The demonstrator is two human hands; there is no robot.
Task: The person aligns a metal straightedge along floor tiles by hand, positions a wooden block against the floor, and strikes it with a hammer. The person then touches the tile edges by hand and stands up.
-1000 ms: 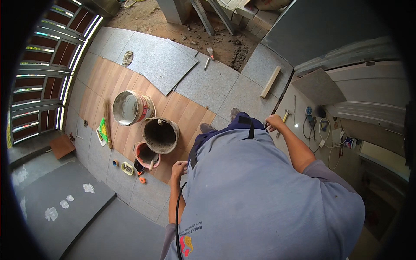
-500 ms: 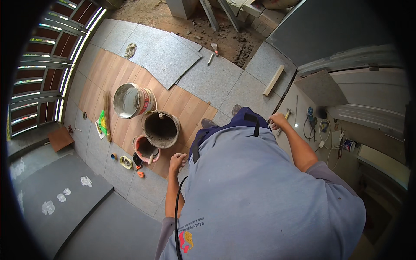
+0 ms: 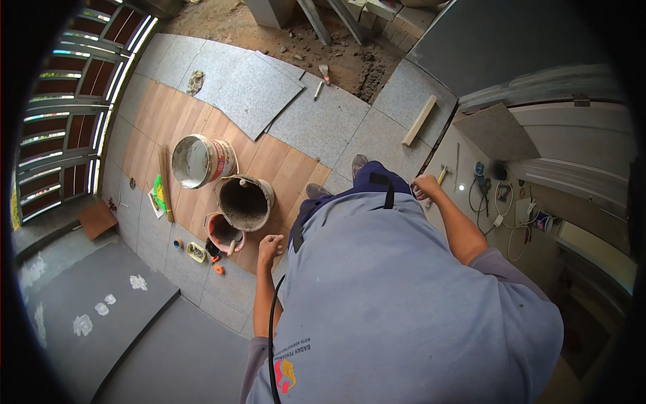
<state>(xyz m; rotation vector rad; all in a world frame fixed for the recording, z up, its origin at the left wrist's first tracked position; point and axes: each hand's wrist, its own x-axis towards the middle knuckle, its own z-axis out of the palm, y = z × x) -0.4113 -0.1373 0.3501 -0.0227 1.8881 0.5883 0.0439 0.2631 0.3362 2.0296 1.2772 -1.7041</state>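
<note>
My left hand (image 3: 270, 249) hangs beside my body with its fingers loosely curled and nothing showing in them. The nearest thing to it is a reddish bucket (image 3: 212, 236) with a tool handle (image 3: 233, 246) sticking out. Touching that stands a larger mortar-stained bucket (image 3: 266, 210), dark inside, and behind it a white pail (image 3: 219, 156) smeared with grey. By my right hip, my right hand (image 3: 424, 187) is closed in a fist; whether it holds something small is hidden. Close past it lies a hammer (image 3: 442, 176) with a yellow handle.
Loose grey tiles (image 3: 259, 94) overlap on the wood-look floor (image 3: 279, 161). A wooden batten (image 3: 420, 121) and a scraper (image 3: 324, 73) lie ahead, before bare soil (image 3: 235, 27). Left are a stick broom (image 3: 165, 182) and a slatted gate (image 3: 67, 108); right, power tools with cords (image 3: 501, 202).
The floor and buckets have shifted slightly left in view as my head and body moved. One foot shows further forward. Both hands keep nearly the same pose.
</note>
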